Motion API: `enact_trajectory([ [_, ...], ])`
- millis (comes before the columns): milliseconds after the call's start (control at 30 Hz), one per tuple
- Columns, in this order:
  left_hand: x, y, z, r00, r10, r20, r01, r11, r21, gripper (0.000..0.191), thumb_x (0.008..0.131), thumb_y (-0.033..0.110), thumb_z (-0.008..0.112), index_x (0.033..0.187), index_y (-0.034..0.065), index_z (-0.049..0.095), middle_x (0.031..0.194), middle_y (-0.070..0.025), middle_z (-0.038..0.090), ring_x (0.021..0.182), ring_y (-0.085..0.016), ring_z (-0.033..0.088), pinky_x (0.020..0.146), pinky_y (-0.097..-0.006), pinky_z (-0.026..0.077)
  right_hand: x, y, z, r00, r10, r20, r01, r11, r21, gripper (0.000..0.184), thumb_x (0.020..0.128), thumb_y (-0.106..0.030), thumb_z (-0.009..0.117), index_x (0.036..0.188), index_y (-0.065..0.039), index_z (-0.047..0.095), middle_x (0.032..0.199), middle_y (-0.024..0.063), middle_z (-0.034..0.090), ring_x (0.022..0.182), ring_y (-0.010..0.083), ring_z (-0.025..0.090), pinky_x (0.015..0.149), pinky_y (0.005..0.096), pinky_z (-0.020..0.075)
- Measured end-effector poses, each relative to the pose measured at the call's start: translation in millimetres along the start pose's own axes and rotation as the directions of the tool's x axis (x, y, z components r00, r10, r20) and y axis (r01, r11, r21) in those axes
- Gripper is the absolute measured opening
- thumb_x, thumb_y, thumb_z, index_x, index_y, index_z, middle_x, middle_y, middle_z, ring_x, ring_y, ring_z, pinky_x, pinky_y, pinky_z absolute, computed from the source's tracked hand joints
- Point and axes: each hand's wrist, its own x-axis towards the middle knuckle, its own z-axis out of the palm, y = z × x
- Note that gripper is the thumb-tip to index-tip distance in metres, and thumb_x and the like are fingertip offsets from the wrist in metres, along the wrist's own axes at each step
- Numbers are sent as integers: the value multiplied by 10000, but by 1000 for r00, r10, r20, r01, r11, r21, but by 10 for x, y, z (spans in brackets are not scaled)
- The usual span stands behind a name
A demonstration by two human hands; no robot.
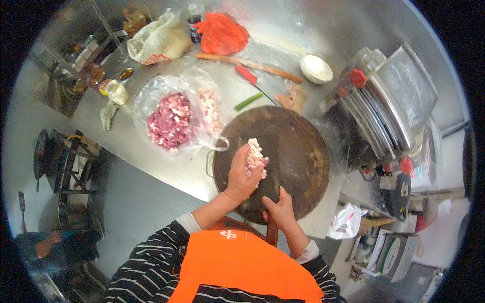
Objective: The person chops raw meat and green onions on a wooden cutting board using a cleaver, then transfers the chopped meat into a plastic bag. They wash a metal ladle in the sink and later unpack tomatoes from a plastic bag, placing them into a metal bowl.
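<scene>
Cupped over the round wooden chopping block (305, 159), my left hand (242, 174) is against a heap of diced pale, fatty meat (254, 157). The pieces lie between that palm and the dark blade of a cleaver (271, 180). My right hand (279, 208) grips the cleaver where blade and wooden handle (271, 234) meet, thumb on the blade. Left of the block, a clear plastic bag holds diced red meat (169, 123). Beside it, paler diced fat (209, 110) lies in clear plastic.
Behind the block lie a raw piece of meat or skin (293, 99), a red-handled tool (247, 74), a green stalk (248, 101) and a wooden rolling pin (250, 66). A white bowl (316, 69) stands farther back. A metal machine with red knobs (382, 110) stands right.
</scene>
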Motion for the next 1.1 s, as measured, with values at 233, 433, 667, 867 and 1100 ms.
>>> enact_trajectory([
  [233,865,187,-303,992,92,-87,-103,987,-124,504,866,185,554,1276,-68,406,1267,-235,463,1172,-346,463,1012,-395,344,306,-775,255,992,-112,64,105,989,105,229,818,16,568,1029,-2,481,746,73,593,447,122,522,360,255,397],
  [433,1733,-240,-654,980,-137,-146,46,864,-501,428,990,240,351,1333,-14,389,1303,-127,461,1172,-191,477,989,-307,380,1145,-1489,682,963,-200,183,233,955,-185,224,817,10,561,1030,-1,494,726,85,590,439,149,532,355,284,419],
  [667,1940,-1124,-962,937,-240,-253,116,899,-423,506,954,339,391,1287,-38,440,1333,-193,435,1251,-292,401,1052,-365,289,2060,-1352,1231,959,-233,161,283,774,-567,203,779,7,569,974,35,525,702,135,605,427,211,559,376,334,456],
  [867,1589,-602,-1091,970,234,-65,-166,835,524,514,815,243,591,1292,83,483,1369,-137,422,1300,-337,334,1091,-473,215,2134,-1256,1335,954,-232,187,297,798,-524,167,780,31,517,946,54,520,703,147,590,438,219,562,381,349,450],
  [1100,1615,-776,-1081,968,252,-11,-178,713,678,453,854,162,539,1279,20,469,1339,-155,455,1295,-329,361,1091,-477,233,1718,-1522,1285,957,-126,262,228,885,-406,163,777,34,500,937,61,523,733,130,597,482,204,576,437,331,476],
])
